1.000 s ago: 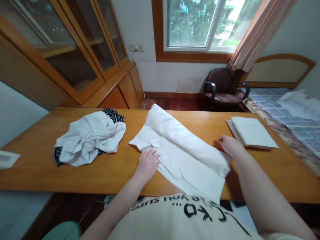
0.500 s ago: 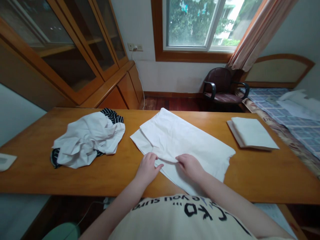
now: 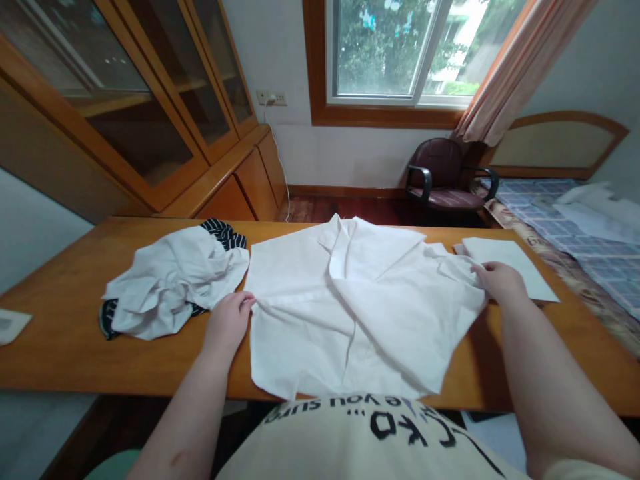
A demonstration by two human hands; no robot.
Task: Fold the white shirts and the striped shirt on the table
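Observation:
A white shirt [image 3: 295, 333] lies spread over the middle of the table, its cloth creased and overlapping along a diagonal fold. At its left edge, my left hand [image 3: 231, 321] pinches the fabric between thumb and fingers. My right hand [image 3: 501, 280] grips the bunched right end of the same shirt, close to a folded white stack [image 3: 515, 267]. Between the hands, the shirt is stretched wide, and its lower edge reaches the table's front edge near my body.
A crumpled white cloth [image 3: 175, 283] with black striped cloth [image 3: 225, 232] lies left on the wooden table [image 3: 60, 280]. A white flat object [image 3: 13, 327] is at the far left. Beyond stand a glass-door cabinet [image 3: 200, 143], an armchair [image 3: 443, 177] and a bed [image 3: 565, 213].
My hands have moved apart, left hand to the left and right hand to the right. The shirt has gone from a folded shape to a wider spread.

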